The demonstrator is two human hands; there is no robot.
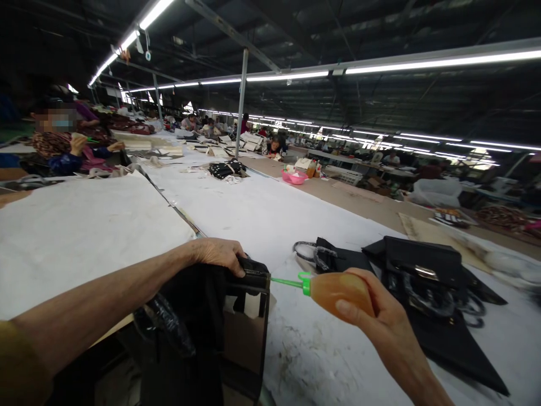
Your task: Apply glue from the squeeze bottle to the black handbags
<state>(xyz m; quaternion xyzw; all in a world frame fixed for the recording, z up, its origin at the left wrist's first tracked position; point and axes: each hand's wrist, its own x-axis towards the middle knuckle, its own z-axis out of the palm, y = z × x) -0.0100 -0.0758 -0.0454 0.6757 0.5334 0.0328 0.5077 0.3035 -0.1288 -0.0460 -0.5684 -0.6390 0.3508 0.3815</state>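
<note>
My left hand (222,254) is closed on the top edge of a black bag (207,327), with the thumb near its corner. The bag's brown inner side and some pale patches face right. A plastic-wrapped handle (169,324) hangs on the near side of it. In my right hand (372,304) is a squeeze bottle (338,293) of amber liquid, probably glue, lying nearly level. Its thin green nozzle (287,281) points left, and the tip is at the bag's upper right edge; whether it touches, I cannot tell.
Black bags (422,270) with wrapped handles lie on the white-covered table (236,197) at right. Farther off are a pink basin (295,177), a dark bundle (228,169) and a metal post (242,101). A co-worker (59,141) sits at the far left.
</note>
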